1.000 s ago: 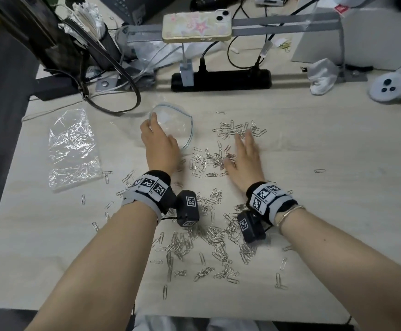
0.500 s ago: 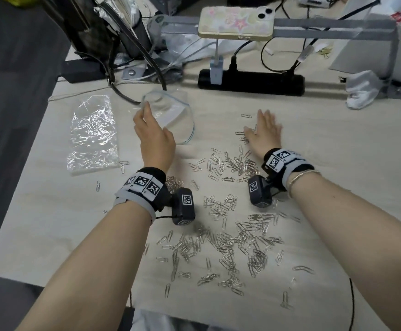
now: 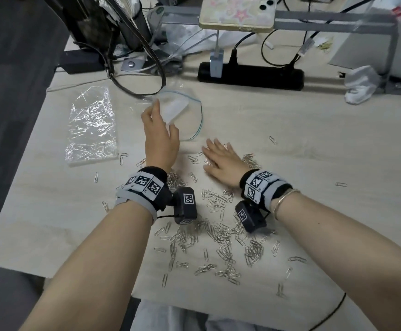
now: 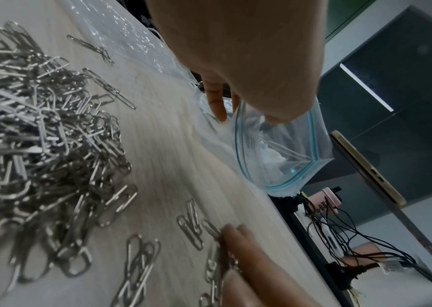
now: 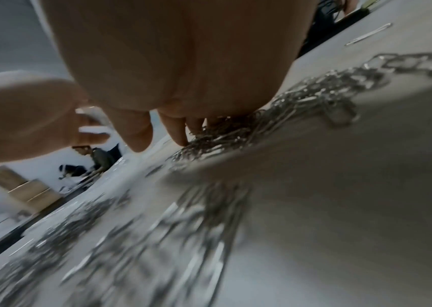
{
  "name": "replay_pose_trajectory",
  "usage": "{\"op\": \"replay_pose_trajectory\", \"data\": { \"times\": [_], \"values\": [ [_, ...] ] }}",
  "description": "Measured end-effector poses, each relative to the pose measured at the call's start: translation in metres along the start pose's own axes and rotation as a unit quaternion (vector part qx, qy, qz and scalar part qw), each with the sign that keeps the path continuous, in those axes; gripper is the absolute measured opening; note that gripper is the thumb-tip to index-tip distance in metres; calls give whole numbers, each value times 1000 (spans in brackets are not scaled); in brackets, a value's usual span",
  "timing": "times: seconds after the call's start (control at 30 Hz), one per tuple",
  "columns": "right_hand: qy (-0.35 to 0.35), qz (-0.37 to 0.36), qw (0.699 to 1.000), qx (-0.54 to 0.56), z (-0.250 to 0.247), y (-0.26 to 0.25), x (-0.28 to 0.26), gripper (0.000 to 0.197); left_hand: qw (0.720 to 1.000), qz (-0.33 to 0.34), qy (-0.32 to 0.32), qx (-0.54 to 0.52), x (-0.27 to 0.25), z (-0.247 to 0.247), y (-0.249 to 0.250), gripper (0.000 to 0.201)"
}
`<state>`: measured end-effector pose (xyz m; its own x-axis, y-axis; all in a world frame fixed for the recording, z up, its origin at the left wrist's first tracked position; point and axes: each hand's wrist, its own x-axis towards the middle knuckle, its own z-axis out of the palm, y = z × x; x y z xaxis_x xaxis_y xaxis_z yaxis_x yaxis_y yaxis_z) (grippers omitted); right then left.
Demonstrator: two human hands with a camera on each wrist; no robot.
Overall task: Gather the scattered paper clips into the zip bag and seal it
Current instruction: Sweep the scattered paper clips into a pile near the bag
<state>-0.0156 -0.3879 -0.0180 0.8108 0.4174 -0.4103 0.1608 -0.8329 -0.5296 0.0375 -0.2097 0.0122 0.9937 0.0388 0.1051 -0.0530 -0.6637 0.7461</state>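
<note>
A clear zip bag (image 3: 185, 111) with a blue zip line lies at the table's middle back, its mouth held wide toward the clips. My left hand (image 3: 158, 125) grips the bag's upper lip; the left wrist view shows a finger and thumb at the mouth of the bag (image 4: 275, 149). Several silver paper clips (image 3: 221, 232) lie scattered between my forearms, with a heap (image 4: 38, 124) beside the left wrist. My right hand (image 3: 218, 156) lies flat on the table just right of the bag's mouth, its fingers (image 5: 178, 133) pressing down on a bunch of clips (image 5: 262, 126).
A crinkled clear plastic sheet (image 3: 92, 125) lies at the left. Behind the bag are a dark strap loop (image 3: 157, 70), a black power strip (image 3: 252, 75) with cables, and a phone (image 3: 237, 14) on a grey stand. A white cloth (image 3: 359, 84) sits back right. Stray clips (image 3: 273, 140) lie further right.
My right hand reached out to the far right clips, then drew back left toward the bag's mouth, dragging clips along. The left hand has stayed on the bag.
</note>
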Motion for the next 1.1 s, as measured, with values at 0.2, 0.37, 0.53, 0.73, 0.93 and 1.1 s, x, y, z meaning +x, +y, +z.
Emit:
{"op": "replay_pose_trajectory", "data": {
  "times": [0.2, 0.37, 0.53, 0.73, 0.93, 1.1],
  "values": [
    [61, -11, 997, -35, 18, -16, -31, 56, 999, -4, -23, -29, -12, 6, 8, 57],
    [133, 107, 985, 24, -17, 24, -50, 62, 999, -17, -39, -26, -14, 9, 8, 61],
    [147, 245, 955, 80, -26, 72, -57, 65, 998, 7, -54, -24, -21, 8, 8, 60],
    [120, 179, 972, 94, -10, 50, -54, 61, 997, 11, -68, -32, -23, 13, 5, 59],
    [53, 100, 993, 43, 29, 1, -64, 64, 996, 19, -80, -30, -26, 20, 10, 62],
    [57, 64, 989, 120, 23, -5, -87, 62, 995, 53, -76, -33, -29, 25, 26, 60]
  ]
}}
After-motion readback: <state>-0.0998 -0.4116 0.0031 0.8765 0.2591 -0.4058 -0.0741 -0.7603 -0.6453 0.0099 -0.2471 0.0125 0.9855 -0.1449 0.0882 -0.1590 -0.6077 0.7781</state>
